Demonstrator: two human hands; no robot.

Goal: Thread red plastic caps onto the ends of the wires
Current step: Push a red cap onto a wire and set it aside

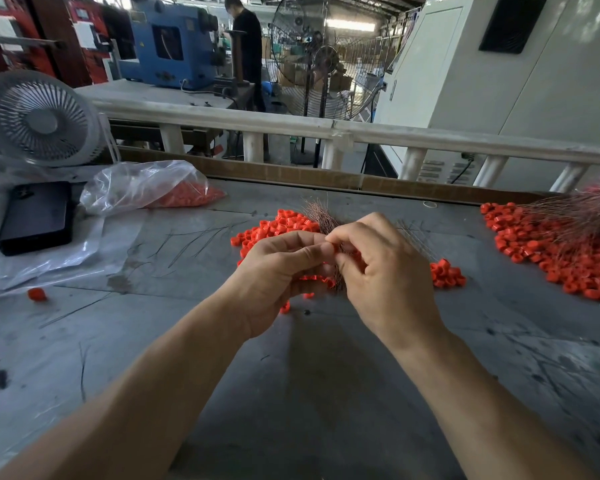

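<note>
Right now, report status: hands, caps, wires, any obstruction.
Left hand gripping wire bundle and red caps. Right hand fingers pinching at bundle. Nothing visibly blocking.

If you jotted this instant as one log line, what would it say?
step: capping wires | left hand: holds wire bundle | right hand: pinches at bundle | loose red caps: behind hands | table
</note>
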